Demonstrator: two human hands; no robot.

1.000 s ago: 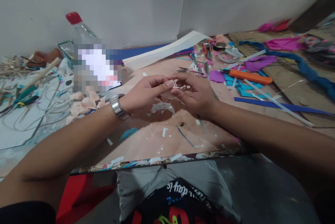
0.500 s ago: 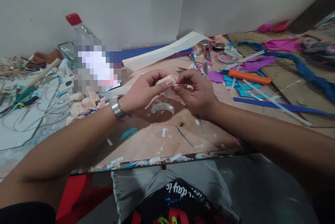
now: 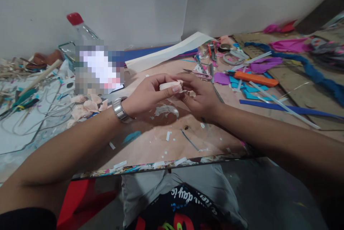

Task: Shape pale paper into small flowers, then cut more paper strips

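My left hand point(image 3: 148, 94), with a metal watch point(image 3: 120, 109) on its wrist, pinches a small roll of pale pink paper point(image 3: 170, 86) between thumb and fingers. My right hand point(image 3: 202, 96) meets it from the right, its fingertips closed on the same pink roll. Both hands hover just above the pink work board point(image 3: 150, 144), over a smear of dried glue point(image 3: 167, 110). Several finished pale pink paper petals point(image 3: 87, 105) lie to the left of my left wrist.
A red-capped clear bottle point(image 3: 80, 29) stands at back left, with wires and green pliers point(image 3: 23, 100) beside it. An orange utility knife point(image 3: 254, 78), scissors point(image 3: 196, 73), tape rolls point(image 3: 231, 57) and blue, purple and magenta paper scraps point(image 3: 291, 45) crowd the right.
My fingers have turned the pink paper between them: it now shows as a tighter roll lying sideways, and the hands sit slightly lower than half a second ago.
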